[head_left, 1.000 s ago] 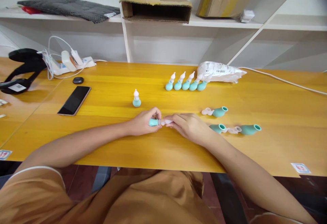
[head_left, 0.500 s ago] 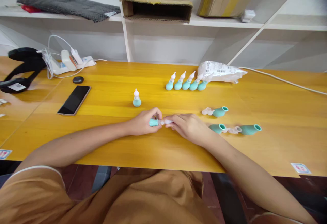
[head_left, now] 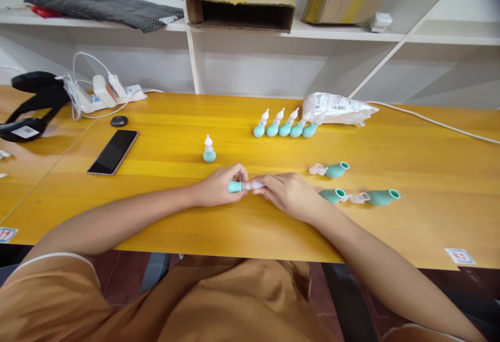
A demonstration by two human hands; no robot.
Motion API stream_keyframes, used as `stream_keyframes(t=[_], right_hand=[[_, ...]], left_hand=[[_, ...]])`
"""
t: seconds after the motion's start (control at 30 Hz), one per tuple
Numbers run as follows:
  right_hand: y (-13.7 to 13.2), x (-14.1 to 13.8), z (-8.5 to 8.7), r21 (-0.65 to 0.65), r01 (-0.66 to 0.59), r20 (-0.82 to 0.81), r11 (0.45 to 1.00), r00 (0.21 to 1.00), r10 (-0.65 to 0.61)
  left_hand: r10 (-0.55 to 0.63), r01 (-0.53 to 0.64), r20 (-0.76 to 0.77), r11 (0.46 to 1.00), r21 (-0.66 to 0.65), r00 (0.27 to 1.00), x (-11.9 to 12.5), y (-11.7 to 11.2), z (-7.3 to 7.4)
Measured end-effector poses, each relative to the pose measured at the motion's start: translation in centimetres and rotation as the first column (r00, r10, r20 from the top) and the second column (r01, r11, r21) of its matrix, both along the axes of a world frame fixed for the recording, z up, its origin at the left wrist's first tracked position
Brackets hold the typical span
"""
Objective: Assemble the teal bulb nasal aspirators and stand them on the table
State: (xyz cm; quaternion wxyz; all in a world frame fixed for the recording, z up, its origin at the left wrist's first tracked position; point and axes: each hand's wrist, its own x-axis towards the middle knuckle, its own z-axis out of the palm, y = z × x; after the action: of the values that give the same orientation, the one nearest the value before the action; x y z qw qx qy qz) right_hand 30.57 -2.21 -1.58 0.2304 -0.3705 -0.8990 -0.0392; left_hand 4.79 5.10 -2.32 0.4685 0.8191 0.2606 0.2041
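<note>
My left hand (head_left: 217,188) grips a teal rubber bulb (head_left: 235,186) lying sideways on the yellow table (head_left: 250,227). My right hand (head_left: 288,194) pinches the clear nozzle tip (head_left: 254,186) at the bulb's mouth. The two hands meet at the table's middle. One assembled bulb with tip (head_left: 209,150) stands upright just beyond my left hand. A row of several assembled bulbs (head_left: 284,125) stands farther back. To the right of my right hand lie three open teal bulbs (head_left: 336,169) (head_left: 333,195) (head_left: 382,197) and loose clear tips (head_left: 317,169) (head_left: 358,198).
A plastic bag (head_left: 338,109) lies behind the row. A phone (head_left: 113,152), a small black earbud case (head_left: 119,121), a power strip with cables (head_left: 103,96) and a black device (head_left: 33,103) are at the left. A white cable (head_left: 437,123) crosses the right. Shelves with cardboard boxes (head_left: 239,7) stand behind.
</note>
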Motion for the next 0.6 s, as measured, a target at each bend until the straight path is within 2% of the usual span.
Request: stream_keyframes(t=[0.33,0.6], right_hand=[[-0.09,-0.02,-0.07,-0.030,0.027,0.014,0.999,1.000,-0.026],[-0.23,-0.35,-0.03,0.015,0.043,0.024,0.999,0.999,-0.043]], left_hand=[[0.003,-0.003,0.000,1.000,0.005,1.000,-0.05,0.00,0.04],[0.002,-0.002,-0.009,1.000,0.024,1.000,-0.07,0.07,0.03]])
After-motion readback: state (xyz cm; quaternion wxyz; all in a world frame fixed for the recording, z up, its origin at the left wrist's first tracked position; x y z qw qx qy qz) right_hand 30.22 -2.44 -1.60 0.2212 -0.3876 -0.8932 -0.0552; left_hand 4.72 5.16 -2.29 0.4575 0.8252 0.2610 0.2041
